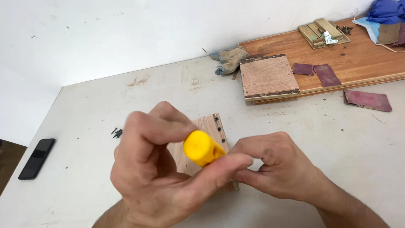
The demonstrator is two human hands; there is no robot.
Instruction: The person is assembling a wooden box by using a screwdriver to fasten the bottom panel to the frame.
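From the head camera, much of the work is covered. The left hand fills the lower middle of the view and blocks most of a small wooden block lying on the white table. Only the block's upper right part shows, with a row of dark screw heads along its right edge. The left hand is closed around a yellow handle, thumb and fingers wrapped about it. The handle is rounded and plain yellow, its butt end turned toward the camera. Whatever shaft or tip it has is hidden behind the thumb, so the kind of tool cannot be told for sure. It sits over the block, between the two hands.

The right hand is just beside the left, fingers curled inward and pinched together near the block's right edge. Whether it grips anything cannot be made out. Both forearms are cut off at the bottom edge.

To the left lie a few small dark screws and, nearer the table's edge, a black phone. Farther back, a long wooden plank carries a square wooden board, dark red sandpaper pieces and a small slatted wooden piece. A crumpled rag lies by the wall. Blue cloth is cut off at the top right corner.
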